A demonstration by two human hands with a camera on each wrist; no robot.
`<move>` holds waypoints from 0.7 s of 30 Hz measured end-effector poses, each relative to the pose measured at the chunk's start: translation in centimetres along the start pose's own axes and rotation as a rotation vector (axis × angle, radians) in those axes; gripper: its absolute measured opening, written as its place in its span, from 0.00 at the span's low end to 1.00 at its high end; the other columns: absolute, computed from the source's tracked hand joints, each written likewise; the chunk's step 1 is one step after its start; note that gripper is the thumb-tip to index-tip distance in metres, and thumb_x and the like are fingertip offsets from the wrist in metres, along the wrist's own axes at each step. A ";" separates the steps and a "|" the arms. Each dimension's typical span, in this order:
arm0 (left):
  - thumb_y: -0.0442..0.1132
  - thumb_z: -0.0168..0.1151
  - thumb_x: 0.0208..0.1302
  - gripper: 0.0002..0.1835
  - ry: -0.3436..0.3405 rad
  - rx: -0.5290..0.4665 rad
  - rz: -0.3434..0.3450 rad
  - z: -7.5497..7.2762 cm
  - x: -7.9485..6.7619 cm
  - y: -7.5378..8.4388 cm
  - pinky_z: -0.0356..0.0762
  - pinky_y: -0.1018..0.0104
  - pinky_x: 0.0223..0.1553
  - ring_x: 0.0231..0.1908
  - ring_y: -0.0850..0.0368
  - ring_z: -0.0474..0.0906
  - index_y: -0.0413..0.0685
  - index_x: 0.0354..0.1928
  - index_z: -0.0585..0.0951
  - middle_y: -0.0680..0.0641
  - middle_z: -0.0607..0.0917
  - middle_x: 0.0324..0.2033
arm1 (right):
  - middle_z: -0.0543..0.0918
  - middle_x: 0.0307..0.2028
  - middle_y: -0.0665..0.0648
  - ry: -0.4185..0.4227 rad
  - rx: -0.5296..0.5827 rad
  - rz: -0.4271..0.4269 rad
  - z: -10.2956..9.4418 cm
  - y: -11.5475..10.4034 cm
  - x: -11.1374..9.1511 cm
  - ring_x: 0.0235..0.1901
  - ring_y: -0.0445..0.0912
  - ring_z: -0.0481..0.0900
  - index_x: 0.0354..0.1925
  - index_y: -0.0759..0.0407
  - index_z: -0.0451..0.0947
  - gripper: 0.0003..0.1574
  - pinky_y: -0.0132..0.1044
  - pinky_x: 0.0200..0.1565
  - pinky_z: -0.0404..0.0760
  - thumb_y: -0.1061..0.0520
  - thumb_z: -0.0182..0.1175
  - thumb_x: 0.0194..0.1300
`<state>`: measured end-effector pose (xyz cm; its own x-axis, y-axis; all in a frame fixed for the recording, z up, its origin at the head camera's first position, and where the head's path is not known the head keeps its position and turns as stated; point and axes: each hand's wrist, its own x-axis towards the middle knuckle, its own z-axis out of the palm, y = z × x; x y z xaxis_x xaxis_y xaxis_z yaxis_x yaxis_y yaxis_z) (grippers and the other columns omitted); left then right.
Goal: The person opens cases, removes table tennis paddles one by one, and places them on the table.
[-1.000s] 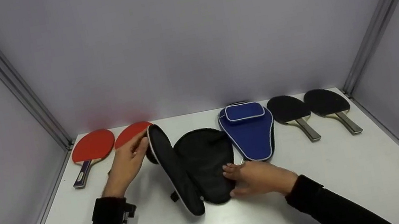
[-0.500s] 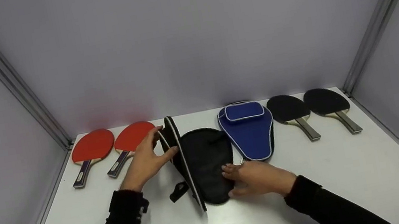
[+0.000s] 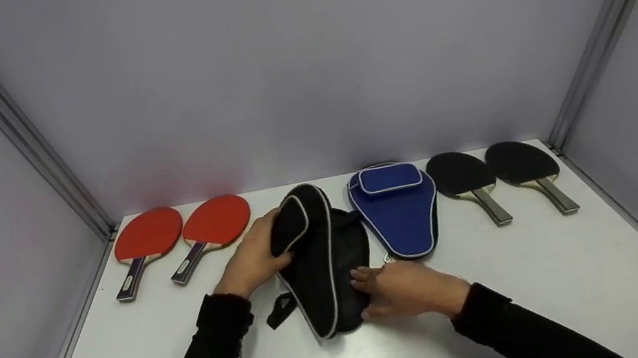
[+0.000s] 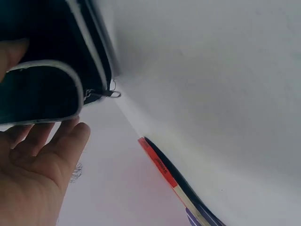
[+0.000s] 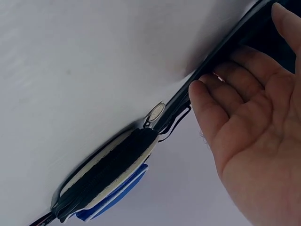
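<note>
A black table tennis bat case (image 3: 317, 278) with white piping lies on the table, its front cover tilted partway over its back half. My left hand (image 3: 254, 257) grips that cover at the small pocket (image 3: 288, 224); in the left wrist view the thumb and fingers lie on either side of the pocket (image 4: 42, 92). The fingers of my right hand (image 3: 410, 289) rest on the right edge of the back half (image 3: 350, 252). They look fairly straight in the right wrist view. The inside of the case is hidden by the cover.
Two red bats (image 3: 148, 234) (image 3: 216, 221) lie to the left on the white table (image 3: 511, 302). A blue bat case (image 3: 402, 217) sits close beside the black one. Farther right are two black bats (image 3: 461, 172) (image 3: 521, 161). A grey wall (image 3: 299, 64) stands behind.
My left hand has swung the black case's cover rightward, from standing nearly upright to leaning over the back half; its pocket side now faces up. The right hand has barely moved.
</note>
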<state>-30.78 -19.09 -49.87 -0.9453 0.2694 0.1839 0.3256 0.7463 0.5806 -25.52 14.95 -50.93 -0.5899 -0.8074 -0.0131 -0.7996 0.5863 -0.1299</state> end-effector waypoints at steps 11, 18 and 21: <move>0.35 0.77 0.78 0.44 -0.072 0.178 0.042 0.6 0.5 0.8 0.77 0.36 0.86 0.81 0.31 0.79 0.39 0.90 0.69 0.32 0.81 0.81 | 0.87 0.79 0.60 -0.074 0.110 -0.069 -1.7 1.9 -1.4 0.70 0.59 0.93 0.76 0.56 0.87 0.31 0.53 0.73 0.92 0.41 0.66 0.89; 0.34 0.76 0.80 0.40 -0.094 0.217 0.083 0.5 0.8 0.7 0.78 0.35 0.85 0.80 0.28 0.79 0.36 0.88 0.72 0.30 0.81 0.81 | 0.85 0.79 0.63 -0.100 0.221 0.000 -2.8 2.8 -2.2 0.76 0.62 0.87 0.78 0.60 0.85 0.32 0.59 0.78 0.87 0.44 0.66 0.89; 0.35 0.76 0.81 0.38 -0.081 0.226 0.097 0.4 0.7 0.7 0.78 0.36 0.85 0.81 0.29 0.79 0.35 0.87 0.73 0.30 0.81 0.81 | 0.84 0.80 0.64 -0.097 0.242 0.009 -3.3 3.2 -2.3 0.76 0.63 0.87 0.79 0.62 0.84 0.33 0.60 0.78 0.87 0.44 0.66 0.90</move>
<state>-31.18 -18.10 -49.68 -0.9076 0.3877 0.1609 0.4197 0.8292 0.3692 -27.13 18.90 -48.00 -0.5740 -0.8116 -0.1091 -0.7372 0.5701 -0.3627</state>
